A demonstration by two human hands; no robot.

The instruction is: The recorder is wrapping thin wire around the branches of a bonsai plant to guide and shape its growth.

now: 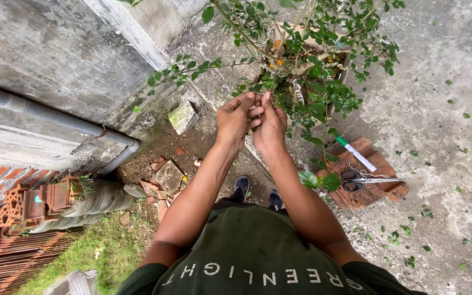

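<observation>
Green, thin twig (258, 112) is pinched between my left hand (233, 121) and right hand (270, 127); it looks springy and fragile, so I'd grip near its base, just below the potted shrub (307, 65).

Green-leaved shrub (301, 60), black-handled scissors (359, 178), reddish-brown tile (381, 191), grey pipe (45, 112), dark green shirt (252, 246).

Scissors (363, 178) lie on a tile (368, 192) right of the potted shrub (307, 71); pipe (50, 113) left, apparently along the wall (55, 49).
</observation>
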